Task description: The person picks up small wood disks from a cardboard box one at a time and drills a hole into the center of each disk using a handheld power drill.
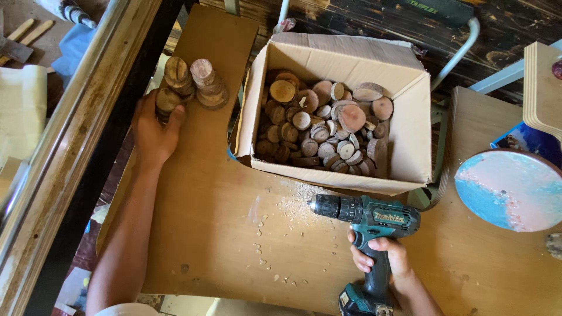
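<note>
Round blue-and-pink disc [508, 190] right of the right hand, pale wooden panel [541, 88] above it, metal tube frame [462, 50] beyond, sawdust [293, 202] left of it.

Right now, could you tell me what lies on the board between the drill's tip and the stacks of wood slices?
In the head view, only sawdust and chips on bare board lie between the drill and the stacks.

Cordless drill [369, 219]: teal and black plastic body, matt; dark metal chuck, ribbed.
Cardboard box [410, 126], just above the drill: plain brown paper board, matt, creased flaps.
Wood slices [325, 126], inside the box: raw cut faces, rough bark rims.
Stacked slices [190, 82], left of the box: same bare wood.
Board [216, 216], under the drill: smooth brown fibreboard, dusted with pale shavings.
Round disc [509, 190], right of the box: blue and pink, chalky.
</note>
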